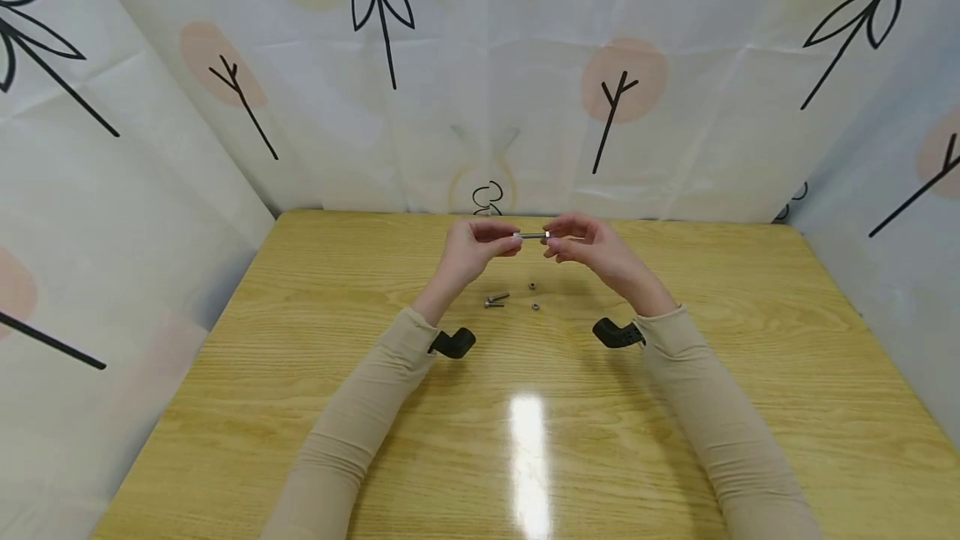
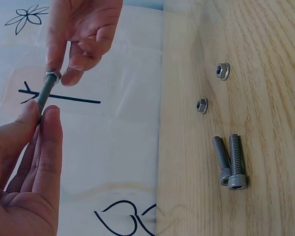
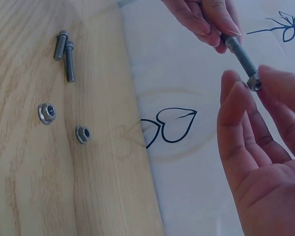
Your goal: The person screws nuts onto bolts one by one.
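Note:
Above the table's far part, my left hand [image 1: 468, 250] pinches a metal socket-head bolt [image 1: 533, 236] by its head end between thumb and fingers. The threaded shank [image 3: 243, 60] points toward my right hand [image 1: 598, 252]. A flange nut [image 3: 254, 83] sits at the tip of that shank, and my right thumb and fingertips are around it. In the left wrist view the bolt slants upward, its head hidden by my left fingertips. Two more socket-head bolts [image 2: 237, 157] lie side by side on the wood, near two loose flange nuts [image 2: 222, 72].
The wooden table [image 1: 300, 407] ends at a patterned white curtain [image 1: 487, 82] close behind my hands. Similar fabric hangs along both sides. Black wrist mounts [image 1: 454, 343] stick out from the beige sleeves [image 1: 352, 423].

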Motion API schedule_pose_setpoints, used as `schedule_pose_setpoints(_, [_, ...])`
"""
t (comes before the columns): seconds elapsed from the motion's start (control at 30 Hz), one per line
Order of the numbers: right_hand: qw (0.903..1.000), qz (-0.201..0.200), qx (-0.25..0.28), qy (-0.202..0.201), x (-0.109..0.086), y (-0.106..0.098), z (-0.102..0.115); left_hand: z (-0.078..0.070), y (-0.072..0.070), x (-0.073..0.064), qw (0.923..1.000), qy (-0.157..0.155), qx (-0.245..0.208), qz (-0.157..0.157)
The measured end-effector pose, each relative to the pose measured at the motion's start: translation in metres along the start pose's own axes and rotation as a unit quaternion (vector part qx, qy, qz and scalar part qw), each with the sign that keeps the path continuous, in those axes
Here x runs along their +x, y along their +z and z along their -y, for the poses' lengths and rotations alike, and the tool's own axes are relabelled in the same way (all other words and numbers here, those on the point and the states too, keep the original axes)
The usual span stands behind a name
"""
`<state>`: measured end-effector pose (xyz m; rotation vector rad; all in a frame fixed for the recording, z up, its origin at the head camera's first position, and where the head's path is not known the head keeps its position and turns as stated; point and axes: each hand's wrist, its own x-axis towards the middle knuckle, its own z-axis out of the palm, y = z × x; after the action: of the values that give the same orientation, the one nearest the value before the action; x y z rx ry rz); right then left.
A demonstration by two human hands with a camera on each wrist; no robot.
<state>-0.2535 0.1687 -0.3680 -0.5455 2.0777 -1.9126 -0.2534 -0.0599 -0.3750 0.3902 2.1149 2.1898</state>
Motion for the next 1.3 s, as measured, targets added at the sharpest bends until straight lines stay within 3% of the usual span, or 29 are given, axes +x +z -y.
schedule_pose_setpoints(0.23, [0.9997,-0.009,-0.023,0.0,0.004,0.005,-0.003,0.002,-0.001,0.0,0.9998,0.019,0.006,0.003])
schedule_pose_setpoints(0.4, [0.9999,-0.007,-0.008,0.013,0.003,0.006,-0.004,0.003,-0.001,-0.001,0.9998,0.021,-0.002,-0.001])
schedule_pose_setpoints(0.57, [1.0,-0.002,0.006,-0.003,0.0,0.005,-0.005,0.004,-0.003,-0.003,0.9997,0.026,-0.001,0.001])
schedule_pose_setpoints(0.87, [0.9993,-0.031,-0.019,-0.003,0.005,0.011,-0.004,0.006,-0.002,-0.003,0.9996,0.024,-0.001,0.011])
schedule_pose_setpoints(1.07, [0.9996,-0.021,-0.016,0.01,0.004,0.012,-0.003,0.005,-0.002,-0.004,0.9998,0.019,-0.004,0.004])
schedule_pose_setpoints(1.3, [0.9999,-0.005,0.001,-0.011,0.0,0.01,-0.002,0.006,-0.004,-0.004,0.9996,0.026,-0.001,0.011])
